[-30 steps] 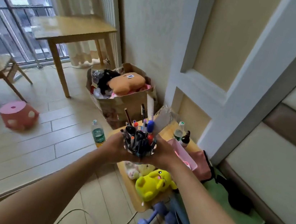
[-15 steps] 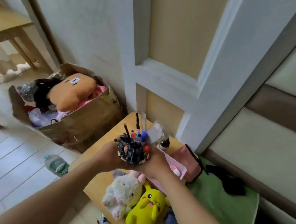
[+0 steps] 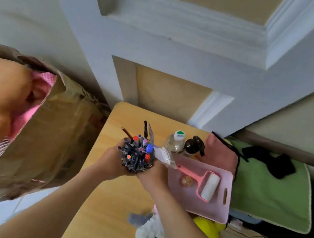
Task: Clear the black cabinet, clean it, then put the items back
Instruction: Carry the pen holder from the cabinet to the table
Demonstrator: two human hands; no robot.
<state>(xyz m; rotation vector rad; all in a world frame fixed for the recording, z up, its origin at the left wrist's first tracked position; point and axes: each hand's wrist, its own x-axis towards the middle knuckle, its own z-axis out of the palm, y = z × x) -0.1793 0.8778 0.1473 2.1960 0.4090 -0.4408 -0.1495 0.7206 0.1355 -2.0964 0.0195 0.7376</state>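
- You hold the pen cup (image 3: 137, 156) between both hands. Your left hand (image 3: 109, 162) and right hand (image 3: 154, 173) each curl round its sides and grip it.
- The cup sits over the low wooden table (image 3: 109, 202), just beside the pink tray (image 3: 191, 201). Your hands hide whether its base touches the tabletop.
- Its long axis stands near vertical. The pens point up toward the camera and lean slightly toward the wall (image 3: 44, 24).
- Progress, as a judgement: clearing appears to be under way, with a lint roller (image 3: 210, 185), bottles (image 3: 176, 143) and plush toys (image 3: 148, 237) set out here. The black cabinet is out of view. Cleaning and restocking remain.
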